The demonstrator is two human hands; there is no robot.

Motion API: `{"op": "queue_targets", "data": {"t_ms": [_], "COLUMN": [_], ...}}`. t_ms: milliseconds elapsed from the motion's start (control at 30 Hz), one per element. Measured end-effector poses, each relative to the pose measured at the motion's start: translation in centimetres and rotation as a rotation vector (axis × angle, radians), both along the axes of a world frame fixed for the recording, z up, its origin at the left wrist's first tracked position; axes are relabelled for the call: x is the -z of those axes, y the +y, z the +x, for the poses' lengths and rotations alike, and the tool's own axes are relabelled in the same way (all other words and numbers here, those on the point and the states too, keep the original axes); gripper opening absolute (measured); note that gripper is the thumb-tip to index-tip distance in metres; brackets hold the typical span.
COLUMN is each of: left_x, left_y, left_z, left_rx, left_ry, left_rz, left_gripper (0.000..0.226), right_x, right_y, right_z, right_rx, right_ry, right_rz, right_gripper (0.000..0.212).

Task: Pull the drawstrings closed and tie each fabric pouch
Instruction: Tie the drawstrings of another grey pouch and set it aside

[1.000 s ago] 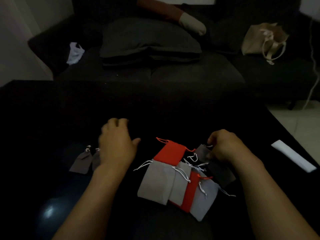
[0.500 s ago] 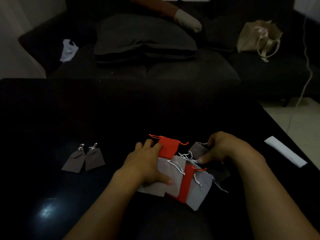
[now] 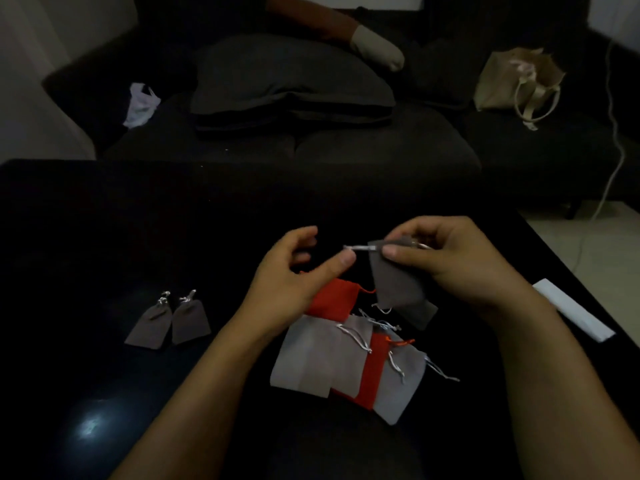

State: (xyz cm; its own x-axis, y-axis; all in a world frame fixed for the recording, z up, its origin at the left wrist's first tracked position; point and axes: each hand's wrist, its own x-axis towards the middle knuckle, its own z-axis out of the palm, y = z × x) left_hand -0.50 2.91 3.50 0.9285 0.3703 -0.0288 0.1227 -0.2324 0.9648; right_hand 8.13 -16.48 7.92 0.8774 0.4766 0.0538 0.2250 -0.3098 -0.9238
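My right hand (image 3: 446, 258) pinches the top of a dark grey pouch (image 3: 394, 278), held up above the table. My left hand (image 3: 294, 268) pinches the white drawstring (image 3: 360, 248) sticking out of the pouch's left side. Below lies a heap of loose pouches: a red pouch (image 3: 334, 299), light grey pouches (image 3: 311, 358) and another red pouch (image 3: 375, 368), with white strings across them. A second dark grey pouch (image 3: 420, 311) lies under the held one. Two dark grey pouches (image 3: 169, 323) with knotted strings lie side by side at the left.
The black glossy table (image 3: 138, 237) carries a white strip (image 3: 573, 313) near its right edge. Behind it stands a dark sofa with a grey cushion (image 3: 287, 77), a white bag (image 3: 140, 103) and a beige tote bag (image 3: 516, 83). A person's sleeve (image 3: 375, 50) rests there.
My right hand has lifted the dark grey pouch off the heap. My left hand left the heap, rose and took hold of the pouch's drawstring.
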Motion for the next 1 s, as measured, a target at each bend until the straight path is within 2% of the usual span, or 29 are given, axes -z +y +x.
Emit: {"op": "queue_targets", "data": {"t_ms": [67, 100, 167, 267, 533, 700, 767, 833, 933, 1000], "left_x": [-0.5, -0.6, -0.5, -0.4, -0.3, -0.4, -0.6, -0.8, -1.1, -1.2], "left_y": [-0.5, -0.8, -1.1, -0.5, 0.1, -0.1, -0.3, -0.3, -0.4, -0.5], "left_z": [-0.3, -0.4, -0.6, -0.6, -0.1, -0.2, -0.2, -0.2, -0.1, 0.0], "left_rx": [0.058, 0.080, 0.077, 0.025, -0.056, -0.120, -0.136, -0.128, -0.127, -0.145], "left_ry": [-0.037, -0.051, -0.109, -0.164, -0.206, -0.202, -0.184, -0.154, -0.099, -0.102], "left_rz": [-0.276, -0.356, -0.443, -0.479, -0.459, -0.483, -0.585, -0.783, -1.151, -1.284], "left_gripper": [0.081, 0.069, 0.048, 0.030, 0.021, 0.024, 0.025, 0.026, 0.025, 0.023], "right_x": [0.2, 0.4, 0.9, 1.3, 1.3, 1.0, 1.0, 1.0, 1.2, 1.2], "right_y": [1.7, 2.6, 3.7, 4.1, 3.4, 3.6, 3.8, 4.1, 5.1, 5.7], "right_z": [-1.0, -1.3, -1.6, -1.7, -1.2, -1.4, -1.4, -1.5, -1.9, -2.3], "right_rx": [-0.016, -0.021, -0.051, -0.111, 0.012, 0.007, -0.010, -0.028, -0.074, -0.106], "right_ry": [0.166, 0.223, 0.262, 0.284, 0.255, 0.308, 0.369, 0.445, 0.582, 0.681], "right_rz": [0.193, 0.242, 0.261, 0.238, 0.201, 0.205, 0.265, 0.355, 0.601, 0.772], "right_gripper": [0.017, 0.019, 0.020, 0.022, 0.009, 0.020, 0.021, 0.022, 0.021, 0.016]}}
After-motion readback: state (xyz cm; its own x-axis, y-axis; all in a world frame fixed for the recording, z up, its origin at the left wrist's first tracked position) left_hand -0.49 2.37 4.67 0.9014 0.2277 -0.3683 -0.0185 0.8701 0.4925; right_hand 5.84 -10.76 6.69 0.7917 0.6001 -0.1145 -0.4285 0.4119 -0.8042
